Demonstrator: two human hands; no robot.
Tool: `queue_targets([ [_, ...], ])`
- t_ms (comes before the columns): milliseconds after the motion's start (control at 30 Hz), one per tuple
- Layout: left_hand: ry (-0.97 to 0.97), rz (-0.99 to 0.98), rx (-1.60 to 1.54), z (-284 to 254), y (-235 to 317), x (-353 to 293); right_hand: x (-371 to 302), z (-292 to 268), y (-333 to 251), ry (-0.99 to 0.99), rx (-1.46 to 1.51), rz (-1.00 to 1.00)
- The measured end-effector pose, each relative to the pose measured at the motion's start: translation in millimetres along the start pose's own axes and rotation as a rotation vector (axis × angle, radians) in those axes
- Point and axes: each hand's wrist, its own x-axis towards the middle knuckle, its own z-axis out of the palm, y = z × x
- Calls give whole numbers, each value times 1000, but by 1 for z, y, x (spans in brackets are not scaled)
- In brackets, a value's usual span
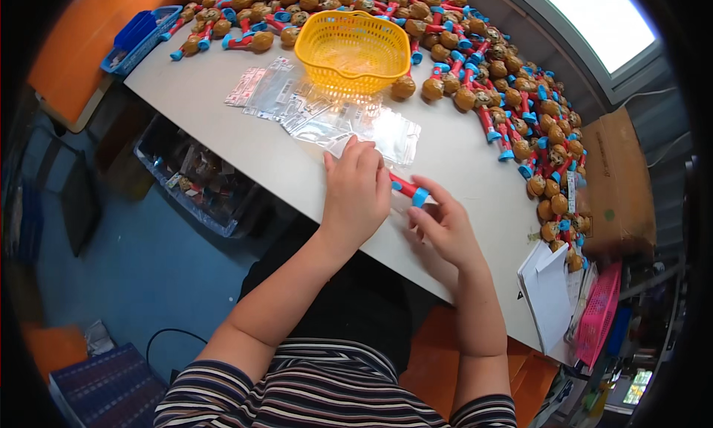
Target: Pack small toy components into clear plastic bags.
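My left hand (358,184) is closed over a red toy handle (403,186) with a blue end, just above the near part of the table. The toy's other end is hidden under that hand. My right hand (449,227) is beside the blue end, its thumb and forefinger apart on either side of it. Clear plastic bags (394,138) lie spread flat on the table, right beyond my left hand, whose fingertips are at their near edge. Behind the bags stands a yellow plastic basket (353,79) with perforated walls.
Many red-handled toys with brown round heads (464,99) are heaped along the back and right of the white table (475,183). A blue basket (141,41) sits at the left corner. White papers (546,294), a pink basket (598,313) and a cardboard box (620,190) are at right.
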Motion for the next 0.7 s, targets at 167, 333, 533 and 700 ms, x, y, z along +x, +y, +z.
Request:
queue_targets([
  [167, 15, 72, 12, -1, 8, -4, 6, 0, 16, 253, -263, -264],
  [333, 4, 131, -18, 4, 12, -14, 9, 10, 5, 443, -796, -661],
  [533, -6, 115, -76, -2, 11, -14, 12, 7, 12, 367, -726, -653],
  [700, -25, 101, -68, -5, 6, -16, 20, 3, 23, 279, -466, -514],
])
